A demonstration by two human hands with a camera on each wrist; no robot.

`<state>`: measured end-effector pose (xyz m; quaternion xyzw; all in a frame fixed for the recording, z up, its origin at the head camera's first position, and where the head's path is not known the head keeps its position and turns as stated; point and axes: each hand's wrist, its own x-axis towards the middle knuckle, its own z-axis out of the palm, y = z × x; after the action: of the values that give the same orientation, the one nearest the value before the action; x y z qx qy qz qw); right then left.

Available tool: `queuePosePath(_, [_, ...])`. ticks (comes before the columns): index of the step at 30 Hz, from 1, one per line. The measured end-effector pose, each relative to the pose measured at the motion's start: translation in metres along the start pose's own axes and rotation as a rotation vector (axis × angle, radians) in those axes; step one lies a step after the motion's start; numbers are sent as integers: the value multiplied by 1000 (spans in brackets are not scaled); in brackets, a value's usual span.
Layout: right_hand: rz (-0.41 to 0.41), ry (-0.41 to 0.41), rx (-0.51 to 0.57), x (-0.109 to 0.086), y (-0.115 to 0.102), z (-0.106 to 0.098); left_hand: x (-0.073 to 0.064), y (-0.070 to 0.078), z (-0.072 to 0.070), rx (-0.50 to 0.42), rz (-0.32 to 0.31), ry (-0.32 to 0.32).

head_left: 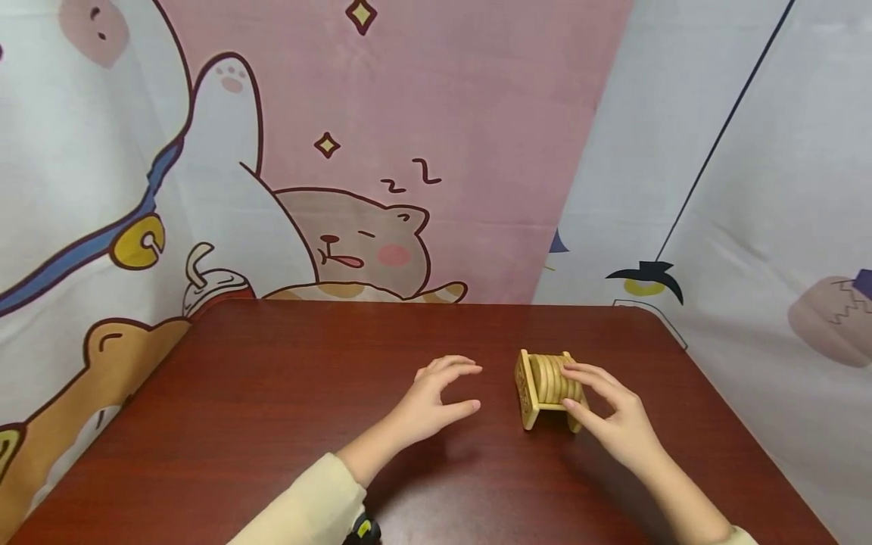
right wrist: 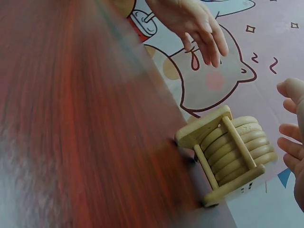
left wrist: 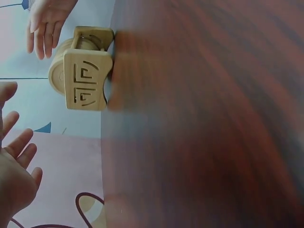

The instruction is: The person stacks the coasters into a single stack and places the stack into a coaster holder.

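A light wooden holder (head_left: 527,392) with carved end panels stands on the table, carrying a row of round wooden coasters (head_left: 547,378). In the left wrist view its patterned end panel (left wrist: 87,80) faces the camera. The right wrist view shows the rails and several coasters (right wrist: 237,145) side by side. My right hand (head_left: 616,420) is beside the coasters, fingers apart and loosely bent; the right wrist view shows a gap between them. Left of the holder, my left hand (head_left: 432,401) hovers above the table, thumb and fingers spread, holding nothing.
The dark red-brown table (head_left: 306,378) reaches back to a printed cartoon cloth (head_left: 477,151), which also hangs along both sides. A small black and yellow-green object (head_left: 364,527) shows at the left cuff.
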<state>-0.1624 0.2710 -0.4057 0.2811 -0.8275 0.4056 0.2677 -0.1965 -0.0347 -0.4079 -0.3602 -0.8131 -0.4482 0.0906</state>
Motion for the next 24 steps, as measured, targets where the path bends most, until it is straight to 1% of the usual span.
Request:
queuePosePath(6, [-23,11,-56,1,0,-8,-17,-4,-17,98,-13,-38])
queuePosePath(12, [18,-10,-157,2,3,-16,-35,-9,-37,190,-45,-61])
queuePosePath(18, [46,-37,-260,6,1,-25,-48,-16,-60,268,-79,-49])
queuePosePath(21, [53,-58,-304,8,2,-29,-52,-21,-73,311,-92,-37])
queuePosePath(24, [72,-88,-343,11,4,-32,-55,-24,-86,346,-118,-30])
